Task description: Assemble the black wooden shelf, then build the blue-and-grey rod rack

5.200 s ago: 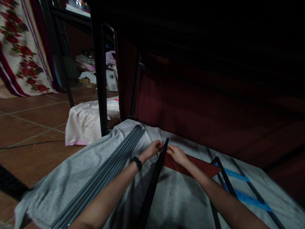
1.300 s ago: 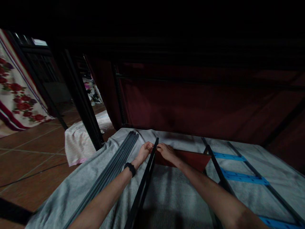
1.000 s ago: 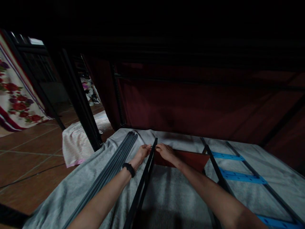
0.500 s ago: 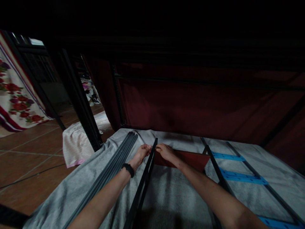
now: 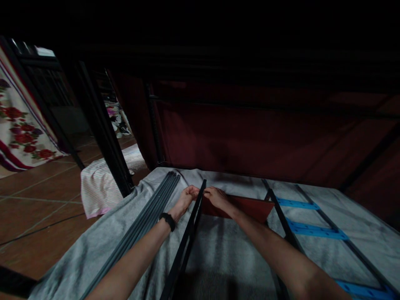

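**Two hands meet at the far end of a black metal bar**

At the far left hangs a flowered cloth above a brown tiled floor. Next comes a striped pink-and-white bundle on the floor, with a black upright post standing in front of it. A grey blanket is spread over the floor from there to the right edge.

On the blanket's left part lies a bundle of grey rods, running from the near left to the far middle. Just to its right, the left hand, with a black band at the wrist, has its fingers curled in a clenched grip at the far end of a black metal bar; what the fingertips pinch is too small and dim to tell. The bar runs from the bottom of the picture up to the hands and stands on its edge on the blanket.

The right hand touches the other side of the bar's far end, fingers bent; whether its grip is closed on anything cannot be told. It lies over a dark red panel that reaches right to a second black bar. Farther right, blue strips cross between black rails. A dark red curtain closes the background.
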`<control>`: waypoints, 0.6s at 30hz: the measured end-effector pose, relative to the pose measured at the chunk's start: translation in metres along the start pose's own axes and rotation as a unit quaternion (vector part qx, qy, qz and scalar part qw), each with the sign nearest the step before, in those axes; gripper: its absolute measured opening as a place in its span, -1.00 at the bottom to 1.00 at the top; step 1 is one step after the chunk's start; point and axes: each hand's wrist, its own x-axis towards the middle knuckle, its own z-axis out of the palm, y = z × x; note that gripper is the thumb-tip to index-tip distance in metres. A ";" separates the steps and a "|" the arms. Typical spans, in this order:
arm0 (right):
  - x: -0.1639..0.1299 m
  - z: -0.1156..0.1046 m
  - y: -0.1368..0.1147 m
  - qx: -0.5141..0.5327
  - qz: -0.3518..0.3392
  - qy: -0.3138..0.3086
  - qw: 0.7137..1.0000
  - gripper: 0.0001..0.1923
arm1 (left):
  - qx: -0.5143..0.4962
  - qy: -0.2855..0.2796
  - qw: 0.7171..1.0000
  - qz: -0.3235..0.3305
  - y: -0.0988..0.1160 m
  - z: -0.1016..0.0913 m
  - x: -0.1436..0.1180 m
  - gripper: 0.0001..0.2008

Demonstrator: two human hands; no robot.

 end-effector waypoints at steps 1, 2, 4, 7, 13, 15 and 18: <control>0.000 0.000 0.000 0.001 -0.001 0.002 1.000 -0.71 | -0.012 -0.007 1.000 -0.010 0.000 -0.001 -0.001 -0.69; 0.000 0.000 0.000 0.002 -0.003 0.003 1.000 -0.71 | -0.021 -0.010 0.999 -0.022 -0.001 -0.001 -0.001 -0.66; -0.001 0.000 0.000 -0.002 -0.004 0.003 1.000 -0.71 | -0.022 -0.001 0.999 -0.041 -0.003 -0.003 0.000 -0.62; 0.000 -0.001 -0.001 -0.007 0.000 -0.002 1.000 -0.71 | 0.005 0.020 0.999 -0.032 -0.005 -0.003 0.003 -0.63; 0.001 -0.001 0.000 0.004 0.003 -0.009 1.000 -0.71 | 0.013 -0.004 1.000 0.009 -0.001 -0.003 0.003 -0.73; 0.002 0.000 0.002 0.007 0.002 -0.009 1.000 -0.71 | 0.010 -0.009 1.000 -0.010 -0.002 -0.003 0.003 -0.67; 0.003 0.001 0.003 0.006 0.001 -0.004 1.000 -0.71 | 0.016 0.005 0.999 -0.033 -0.006 -0.003 0.003 -0.64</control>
